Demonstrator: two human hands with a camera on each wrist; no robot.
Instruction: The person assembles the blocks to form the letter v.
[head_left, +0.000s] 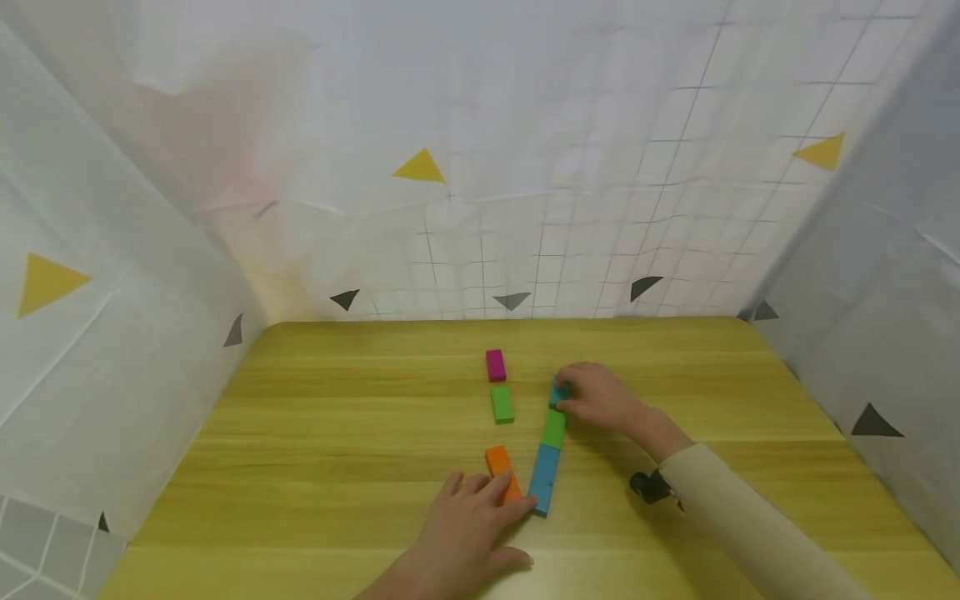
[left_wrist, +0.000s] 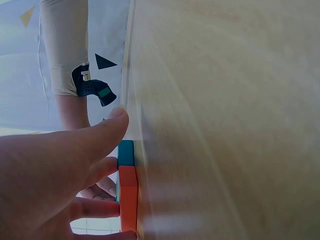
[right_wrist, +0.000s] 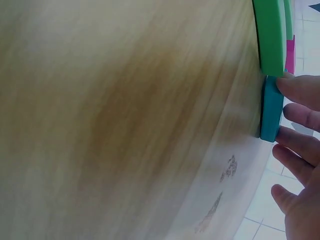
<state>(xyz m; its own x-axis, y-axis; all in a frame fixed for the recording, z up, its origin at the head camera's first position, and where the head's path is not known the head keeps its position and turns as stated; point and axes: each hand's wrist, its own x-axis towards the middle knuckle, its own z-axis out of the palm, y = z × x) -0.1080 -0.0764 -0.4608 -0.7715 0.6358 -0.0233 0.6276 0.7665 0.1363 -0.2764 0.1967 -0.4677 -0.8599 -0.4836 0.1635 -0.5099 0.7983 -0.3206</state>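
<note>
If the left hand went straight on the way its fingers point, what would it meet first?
Most likely the orange block; the left hand seems to touch it, though depth is unclear.

Orange rectangular block (head_left: 496,459) partly covered by the bare left hand (head_left: 467,527), teal rectangular block (head_left: 557,393) beyond the orange one partly hidden by the bare right hand (head_left: 600,397), beige fabric sleeve (head_left: 750,510) right of the orange block cut off below

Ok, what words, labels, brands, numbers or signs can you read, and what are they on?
None can be read.
Right wrist's device: a pale marking, too small to read.
Table: brownish marks, too blurred to tell whether they are writing.
Blocks: no lettering visible.
Backdrop: only triangles and grid lines.
</note>
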